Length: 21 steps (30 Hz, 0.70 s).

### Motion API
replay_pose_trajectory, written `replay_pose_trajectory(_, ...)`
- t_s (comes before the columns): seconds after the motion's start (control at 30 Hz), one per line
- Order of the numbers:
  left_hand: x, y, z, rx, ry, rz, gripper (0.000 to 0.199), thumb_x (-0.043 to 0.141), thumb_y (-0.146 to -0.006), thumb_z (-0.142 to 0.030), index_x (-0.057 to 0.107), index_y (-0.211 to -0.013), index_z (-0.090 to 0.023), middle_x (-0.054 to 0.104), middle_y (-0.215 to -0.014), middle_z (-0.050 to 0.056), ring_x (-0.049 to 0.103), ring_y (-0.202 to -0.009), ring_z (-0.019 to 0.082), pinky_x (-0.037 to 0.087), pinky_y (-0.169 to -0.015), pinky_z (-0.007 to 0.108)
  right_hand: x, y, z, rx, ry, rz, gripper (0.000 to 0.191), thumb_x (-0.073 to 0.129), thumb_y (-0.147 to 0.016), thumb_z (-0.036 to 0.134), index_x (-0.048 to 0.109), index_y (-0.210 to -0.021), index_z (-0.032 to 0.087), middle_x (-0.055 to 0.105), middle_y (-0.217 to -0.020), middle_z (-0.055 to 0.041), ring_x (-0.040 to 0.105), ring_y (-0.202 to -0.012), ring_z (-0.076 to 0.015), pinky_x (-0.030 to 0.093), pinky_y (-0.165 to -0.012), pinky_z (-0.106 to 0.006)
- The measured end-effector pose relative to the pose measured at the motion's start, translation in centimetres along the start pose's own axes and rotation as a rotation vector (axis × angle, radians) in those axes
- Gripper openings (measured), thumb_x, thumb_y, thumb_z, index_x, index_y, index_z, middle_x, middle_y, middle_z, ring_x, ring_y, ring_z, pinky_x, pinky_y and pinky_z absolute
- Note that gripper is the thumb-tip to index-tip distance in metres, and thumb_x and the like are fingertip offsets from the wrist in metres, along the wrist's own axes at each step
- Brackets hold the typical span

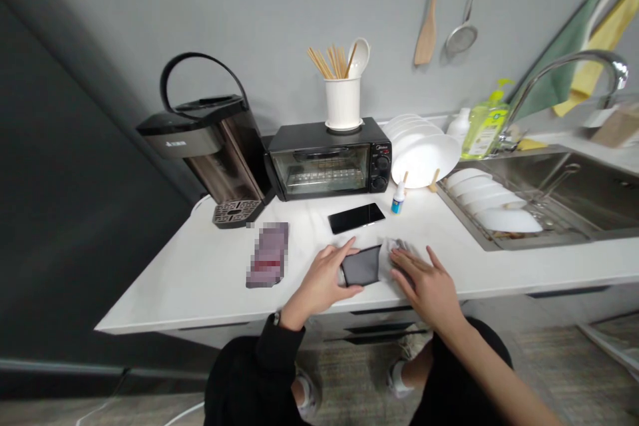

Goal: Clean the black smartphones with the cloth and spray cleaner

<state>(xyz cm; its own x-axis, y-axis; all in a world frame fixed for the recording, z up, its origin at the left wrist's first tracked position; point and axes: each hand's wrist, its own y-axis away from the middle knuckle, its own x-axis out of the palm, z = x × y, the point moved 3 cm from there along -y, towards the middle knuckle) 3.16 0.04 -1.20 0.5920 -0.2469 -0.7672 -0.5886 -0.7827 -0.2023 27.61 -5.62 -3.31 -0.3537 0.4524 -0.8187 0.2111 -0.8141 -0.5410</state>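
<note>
Near the counter's front edge, my left hand [322, 279] grips the left end of a dark grey phone case [362, 266], thumb along the near side and fingers along the far side. The case lies flat, its black rim showing. My right hand [432, 283] presses a crumpled whitish cloth [387, 259] onto the case's right end, which the cloth hides. One finger of that hand sticks out apart. Just beyond the case rests a black phone [356, 217], screen up. A small white and blue bottle [398, 198] stands behind my right hand.
A purple packet, blurred out [268, 255], lies to the left on the white counter [174, 279]. Behind are a water dispenser [214, 146], a toaster oven [327, 166] with a utensil holder [343, 100] on top, and racked plates [424, 153]. At right is the sink [574, 200].
</note>
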Motion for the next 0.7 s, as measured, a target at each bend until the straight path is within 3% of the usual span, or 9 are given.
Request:
replay_pose_trajectory(0.1, 0.0, -0.1, 0.0, 0.002, 0.003, -0.001, 0.107, 0.086, -0.079, -0.031, 0.023, -0.166, -0.035, 0.061, -0.15, 0.003, 0.052, -0.127, 0.029, 0.041, -0.114, 0.046, 1.3, -0.7, 2.3, 0.027, 0.035, -0.029, 0.049, 0.054, -0.104, 0.048, 0.066, -0.136, 0.013, 0.07, -0.137, -0.0181, 0.067, -0.128, -0.0337, 0.042, -0.117, -0.06)
replay_pose_trajectory(0.2, -0.1, -0.1, 0.2, -0.002, 0.009, 0.005, 0.101, 0.082, -0.082, -0.026, 0.027, -0.165, -0.032, 0.062, -0.146, 0.006, 0.053, -0.127, 0.029, 0.043, -0.114, 0.045, 2.5, -1.6, 6.2, 0.04, -0.029, -0.034, 0.061, 0.059, -0.099, 0.057, 0.067, -0.134, 0.008, 0.069, -0.136, -0.0232, 0.066, -0.128, -0.0373, 0.042, -0.118, -0.059)
replay_pose_trajectory(0.33, -0.3, -0.1, 0.5, -0.006, 0.011, 0.0, 0.098, 0.078, -0.08, -0.016, 0.029, -0.165, -0.029, 0.063, -0.142, 0.009, 0.054, -0.126, 0.029, 0.046, -0.111, 0.044, 2.7, -2.2, 9.7, -0.073, -0.271, 0.068, 0.061, 0.065, -0.095, 0.062, 0.067, -0.133, 0.014, 0.071, -0.137, -0.0172, 0.064, -0.131, -0.0307, 0.039, -0.122, -0.051)
replay_pose_trajectory(0.4, -0.2, 0.0, 0.5, 0.01, 0.015, -0.003, 0.101, 0.079, -0.08, -0.017, 0.027, -0.165, -0.032, 0.062, -0.144, 0.008, 0.053, -0.129, 0.029, 0.045, -0.112, 0.044, 1.9, -1.9, 9.0, -0.098, -0.351, 0.137, 0.048, 0.062, -0.099, 0.057, 0.07, -0.129, 0.021, 0.073, -0.134, -0.0111, 0.065, -0.13, -0.0261, 0.038, -0.123, -0.049)
replay_pose_trajectory(0.5, -0.2, 0.1, 0.2, 0.001, 0.024, -0.011, 0.103, 0.083, -0.081, -0.026, 0.025, -0.166, -0.033, 0.061, -0.145, 0.008, 0.052, -0.13, 0.029, 0.044, -0.113, 0.045, 0.0, -0.9, 5.0, -0.067, -0.315, 0.175, 0.031, 0.053, -0.107, 0.042, 0.071, -0.127, 0.027, 0.076, -0.129, -0.0052, 0.067, -0.129, -0.0232, 0.031, -0.125, -0.052)
replay_pose_trajectory(0.6, -0.1, 0.0, -0.2, -0.01, 0.035, -0.014, 0.107, 0.085, -0.08, -0.029, 0.021, -0.167, -0.034, 0.061, -0.147, 0.007, 0.052, -0.131, 0.029, 0.042, -0.115, 0.046, -0.8, -0.6, 1.2, 0.01, -0.138, 0.086, 0.034, 0.048, -0.109, 0.038, 0.067, -0.134, 0.025, 0.074, -0.134, -0.0088, 0.067, -0.128, -0.0262, 0.029, -0.125, -0.059)
replay_pose_trajectory(0.7, 0.0, -0.2, -0.4, 0.009, 0.059, 0.019, 0.108, 0.085, -0.08, -0.03, 0.021, -0.167, -0.034, 0.061, -0.148, 0.008, 0.052, -0.131, 0.03, 0.043, -0.115, 0.047, 0.2, -0.9, 2.3, 0.064, -0.021, 0.01, 0.049, 0.052, -0.105, 0.05, 0.065, -0.136, 0.015, 0.068, -0.139, -0.0196, 0.065, -0.13, -0.0344, 0.032, -0.122, -0.063)
